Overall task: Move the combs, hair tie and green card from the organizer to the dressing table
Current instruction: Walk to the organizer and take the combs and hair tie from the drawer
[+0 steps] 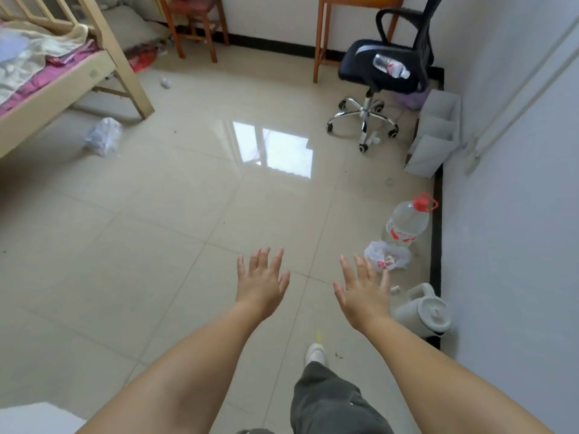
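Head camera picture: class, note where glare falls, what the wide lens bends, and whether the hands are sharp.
Head view: a bright window reflection glares on the glossy floor tiles; the wide lens bows the right wall and the bed frame outward; the left hand and right hand, both spread open and empty, look fairly sharp, with the far edges softer.

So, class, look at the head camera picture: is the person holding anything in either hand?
No: the left hand and the right hand are both spread open, empty, above the tiled floor.
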Demonstrator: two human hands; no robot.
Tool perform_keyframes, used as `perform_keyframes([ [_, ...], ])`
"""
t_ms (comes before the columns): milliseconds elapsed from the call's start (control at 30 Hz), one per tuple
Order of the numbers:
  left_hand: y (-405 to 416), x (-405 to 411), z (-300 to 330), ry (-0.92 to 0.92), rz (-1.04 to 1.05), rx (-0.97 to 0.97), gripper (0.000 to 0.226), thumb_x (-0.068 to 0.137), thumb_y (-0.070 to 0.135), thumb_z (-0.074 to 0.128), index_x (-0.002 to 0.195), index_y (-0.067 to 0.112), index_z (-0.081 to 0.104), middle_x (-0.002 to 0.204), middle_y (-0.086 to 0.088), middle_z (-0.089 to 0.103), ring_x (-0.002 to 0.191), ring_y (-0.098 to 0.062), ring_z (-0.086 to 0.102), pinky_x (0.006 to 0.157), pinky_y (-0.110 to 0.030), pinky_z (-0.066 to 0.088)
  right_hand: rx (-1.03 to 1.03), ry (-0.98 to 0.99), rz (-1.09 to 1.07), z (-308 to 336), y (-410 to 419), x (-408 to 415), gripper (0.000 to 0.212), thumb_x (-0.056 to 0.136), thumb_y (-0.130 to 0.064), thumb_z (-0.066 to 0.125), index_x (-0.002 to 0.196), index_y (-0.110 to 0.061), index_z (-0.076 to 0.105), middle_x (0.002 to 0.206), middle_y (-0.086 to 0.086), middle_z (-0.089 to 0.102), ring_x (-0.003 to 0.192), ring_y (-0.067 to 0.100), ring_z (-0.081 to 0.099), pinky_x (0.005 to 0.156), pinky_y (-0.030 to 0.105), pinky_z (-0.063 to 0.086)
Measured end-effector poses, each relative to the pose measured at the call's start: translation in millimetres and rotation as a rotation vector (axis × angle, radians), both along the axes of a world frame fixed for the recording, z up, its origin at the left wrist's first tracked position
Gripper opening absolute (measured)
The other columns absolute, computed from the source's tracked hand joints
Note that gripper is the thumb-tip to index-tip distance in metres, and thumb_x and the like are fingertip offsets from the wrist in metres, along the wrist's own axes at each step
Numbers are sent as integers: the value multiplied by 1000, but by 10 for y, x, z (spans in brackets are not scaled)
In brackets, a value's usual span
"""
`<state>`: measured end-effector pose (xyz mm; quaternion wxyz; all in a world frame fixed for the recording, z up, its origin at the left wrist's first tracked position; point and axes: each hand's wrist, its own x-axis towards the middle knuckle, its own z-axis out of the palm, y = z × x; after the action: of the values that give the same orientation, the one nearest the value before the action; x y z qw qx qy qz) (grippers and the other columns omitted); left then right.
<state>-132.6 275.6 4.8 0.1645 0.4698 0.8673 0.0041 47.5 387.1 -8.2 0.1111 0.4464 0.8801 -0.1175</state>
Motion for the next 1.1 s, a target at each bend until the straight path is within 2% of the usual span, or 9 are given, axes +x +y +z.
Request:
perform_keyframes([
  [233,1385,-950,110,-1,64,25,57,95,46,19,147,27,3,156,-6,13,144,-23,7,116,-54,-2,21,12,32,235,1685,-1053,57,97,-43,21,149,-28,3,160,3,5,147,21,-1,114,57,1],
  [433,2651,-2320,35,26,128,67,57,95,46,21,146,25,5,155,-7,14,143,-24,9,115,-54,0,40,62,50,159,2985,-2401,57,97,-44,21,148,-29,5,160,2,5,147,21,-1,115,56,1],
  [667,4413,-3922,376,78,7,90,58,95,46,20,147,25,4,155,-6,13,143,-23,8,115,-53,-2,42,110,-61,393,4461,-3805,56,96,-44,24,148,-29,8,160,2,7,146,20,2,115,54,4],
  [900,6261,-4833,406,81,-145,103,58,95,46,18,147,26,2,157,-6,10,144,-23,6,115,-52,-3,91,113,-162,421,6208,-4686,56,96,-43,23,148,-29,8,160,3,8,146,22,4,115,55,6],
  [1100,8029,-5618,375,92,-108,101,58,95,46,17,147,25,2,157,-6,8,144,-22,6,116,-52,-3,120,117,-142,416,7978,-5416,55,96,-43,24,148,-29,11,159,3,10,146,20,6,116,53,7],
])
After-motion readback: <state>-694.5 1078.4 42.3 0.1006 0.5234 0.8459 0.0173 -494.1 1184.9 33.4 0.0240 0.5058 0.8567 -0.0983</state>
